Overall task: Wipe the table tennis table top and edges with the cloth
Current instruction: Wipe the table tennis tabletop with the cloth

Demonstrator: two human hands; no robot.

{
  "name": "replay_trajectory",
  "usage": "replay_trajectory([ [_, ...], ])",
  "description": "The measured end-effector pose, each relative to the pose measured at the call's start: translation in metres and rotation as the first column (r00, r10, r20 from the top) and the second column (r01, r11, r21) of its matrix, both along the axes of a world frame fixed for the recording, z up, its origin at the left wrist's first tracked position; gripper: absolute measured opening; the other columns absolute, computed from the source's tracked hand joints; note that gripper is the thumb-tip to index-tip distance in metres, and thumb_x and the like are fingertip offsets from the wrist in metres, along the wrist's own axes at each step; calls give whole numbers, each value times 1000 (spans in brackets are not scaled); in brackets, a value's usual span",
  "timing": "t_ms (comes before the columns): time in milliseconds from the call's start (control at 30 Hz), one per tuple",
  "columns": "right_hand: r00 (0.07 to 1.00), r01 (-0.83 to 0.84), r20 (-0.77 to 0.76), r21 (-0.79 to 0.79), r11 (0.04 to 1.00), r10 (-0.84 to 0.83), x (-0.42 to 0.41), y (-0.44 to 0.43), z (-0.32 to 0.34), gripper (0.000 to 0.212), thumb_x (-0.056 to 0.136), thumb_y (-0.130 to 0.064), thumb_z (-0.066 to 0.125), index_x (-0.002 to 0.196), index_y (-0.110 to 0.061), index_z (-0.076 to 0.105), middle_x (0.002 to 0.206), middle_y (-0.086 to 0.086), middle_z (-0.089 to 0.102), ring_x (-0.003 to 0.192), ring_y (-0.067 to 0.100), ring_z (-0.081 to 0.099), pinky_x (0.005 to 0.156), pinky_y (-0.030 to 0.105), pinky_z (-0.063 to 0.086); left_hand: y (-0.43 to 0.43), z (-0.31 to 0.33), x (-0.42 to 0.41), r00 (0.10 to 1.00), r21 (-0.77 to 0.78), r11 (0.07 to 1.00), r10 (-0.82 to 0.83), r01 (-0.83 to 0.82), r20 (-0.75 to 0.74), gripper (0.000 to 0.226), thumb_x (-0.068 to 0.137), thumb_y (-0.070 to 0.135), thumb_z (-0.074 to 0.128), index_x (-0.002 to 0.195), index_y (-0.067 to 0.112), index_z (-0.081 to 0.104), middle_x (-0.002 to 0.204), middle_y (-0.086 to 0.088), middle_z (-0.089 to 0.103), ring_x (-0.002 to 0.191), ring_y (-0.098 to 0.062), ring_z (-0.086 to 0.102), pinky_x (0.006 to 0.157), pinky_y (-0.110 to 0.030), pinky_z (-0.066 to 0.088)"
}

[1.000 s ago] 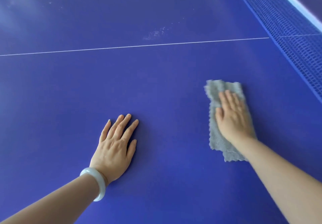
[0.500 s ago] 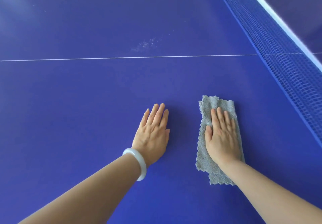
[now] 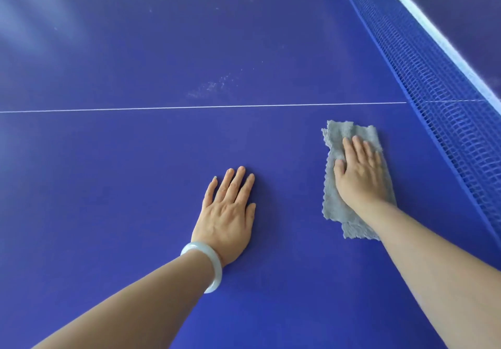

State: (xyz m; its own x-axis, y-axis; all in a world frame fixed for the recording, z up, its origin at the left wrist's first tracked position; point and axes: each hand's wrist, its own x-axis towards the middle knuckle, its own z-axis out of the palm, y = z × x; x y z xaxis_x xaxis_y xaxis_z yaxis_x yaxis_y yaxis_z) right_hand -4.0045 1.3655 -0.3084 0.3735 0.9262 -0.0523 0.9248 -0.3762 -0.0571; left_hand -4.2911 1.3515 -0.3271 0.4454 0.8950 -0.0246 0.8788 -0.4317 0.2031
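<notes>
- Head view: the right hand (image 3: 360, 175) lay flat, fingers straight, pressing the grey cloth (image 3: 332, 205) onto the blue table (image 3: 135, 172) and gripping nothing.
- The cloth sat at 3 o'clock from the left hand (image 3: 227, 213), apart from it, with the net (image 3: 433, 91) near on its far side.
- The left hand rested open, palm down on the bare table, a pale bracelet (image 3: 214, 264) on its wrist.
- A dusty smear (image 3: 211, 87) lay at its 12 o'clock, just past the white line (image 3: 189, 107).

Light: bright, even and soft — seemingly from the far left.
Glare: pale sheen across the table top (image 3: 40, 28) at upper left.
Shadows: faint, hugging the right side of the left hand (image 3: 226, 213).
Focus: sharp throughout — mild wide-angle stretch toward the corners.
</notes>
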Motion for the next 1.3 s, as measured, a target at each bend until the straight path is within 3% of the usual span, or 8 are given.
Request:
replay_trajectory([
  [133, 963, -258, -58, 73, 963, 262, -82, 29, -12, 58, 104, -33, 23, 159, -18, 13, 167, 2, 9, 154, 23, 4, 125, 43, 0, 0, -2, -2, 1000, -3, 1000, 17, -17, -18, 64, 99, 45, 7, 159, 24, 14, 166, 6, 7, 153, -13, -1, 123, -36, -8],
  [267, 665, -735, -124, 63, 675, 736, -97, 40, -7, 54, 105, -29, 29, 158, -23, 21, 166, -4, 16, 153, 15, 9, 125, 38, 4, 0, 1, 1, 1000, -8, 1000, 23, -23, -18, 63, 99, 46, 10, 158, 23, 17, 165, 6, 12, 153, -12, 0, 124, -37, -4],
  [500, 999, 50, -7, 78, 996, -49, 12, 68, -9, 57, 105, -35, 25, 157, -11, 23, 165, 8, 18, 152, 28, 14, 124, 45, 7, -1, 2, 3, 999, -9, 999, 40, -40, -14, 64, 98, 45, 10, 158, 25, 16, 166, 6, 6, 153, -12, -1, 124, -35, -6],
  [800, 741, -644, -115, 160, 748, 662, -102, 89, -11, 52, 104, -28, 34, 155, -19, 32, 162, 3, 28, 151, 21, 20, 125, 36, 6, 1, 3, 0, 999, -10, 999, 31, -31, -18, 62, 99, 45, 17, 158, 25, 21, 165, 7, 13, 153, -12, 3, 124, -36, -1],
  [933, 982, -184, -2, 182, 966, 188, 17, 75, -16, 54, 103, -30, 33, 154, -10, 34, 161, 12, 31, 149, 28, 25, 124, 40, 11, 1, 2, 0, 999, 1, 999, 33, -33, -23, 63, 98, 45, 13, 158, 25, 19, 166, 6, 9, 153, -12, 1, 124, -35, -4],
  [1100, 908, 418, -49, 59, 907, -415, 42, 25, -6, 63, 104, -38, 16, 158, -6, 12, 166, 15, 10, 153, 33, 8, 124, 47, 2, 0, 1, -1, 999, 14, 999, 37, -37, -12, 65, 98, 46, 12, 158, 24, 20, 165, 5, 12, 153, -13, 4, 124, -35, -4],
  [1233, 992, -96, -75, 103, 990, 104, -77, -7, -14, 61, 104, -37, 21, 159, -12, 13, 167, 9, 8, 154, 30, 4, 125, 46, -1, 0, 3, 0, 999, 15, 999, 39, -39, -7, 67, 96, 47, 11, 157, 23, 22, 165, 4, 14, 153, -14, 6, 124, -35, -2],
  [1300, 867, -490, -73, 63, 869, 494, -101, -29, -19, 60, 103, -39, 18, 159, -17, 16, 167, 3, 11, 154, 23, 3, 125, 43, 0, -1, 3, 0, 999, 16, 999, 38, -38, -11, 67, 96, 48, 11, 157, 24, 21, 165, 5, 14, 153, -13, 6, 124, -36, -1],
])
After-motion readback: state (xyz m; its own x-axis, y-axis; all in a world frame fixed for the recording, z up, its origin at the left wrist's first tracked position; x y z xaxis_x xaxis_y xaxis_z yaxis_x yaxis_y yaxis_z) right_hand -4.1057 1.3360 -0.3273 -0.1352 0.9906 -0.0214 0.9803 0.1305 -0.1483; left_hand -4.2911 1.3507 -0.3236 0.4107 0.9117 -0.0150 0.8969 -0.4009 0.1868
